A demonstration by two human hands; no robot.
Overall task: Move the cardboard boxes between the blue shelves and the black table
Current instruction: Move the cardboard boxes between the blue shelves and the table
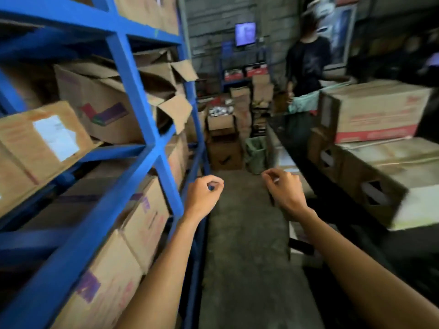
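Blue shelves [133,91] full of cardboard boxes [104,108] stand left; more boxes [377,110] sit on the black counter [297,148] right; likely stiff and bulky, best gripped under opposite edges; left hand [204,193] and right hand [283,186] loosely curled, empty.

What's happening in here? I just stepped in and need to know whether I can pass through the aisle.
A person stands in the aisle between the blue shelves, packed with cardboard boxes, and a black table stacked with more boxes. The left hand and right hand are loosely curled and hold nothing, so no box is being carried right now. Another person stands at the far end of the aisle.
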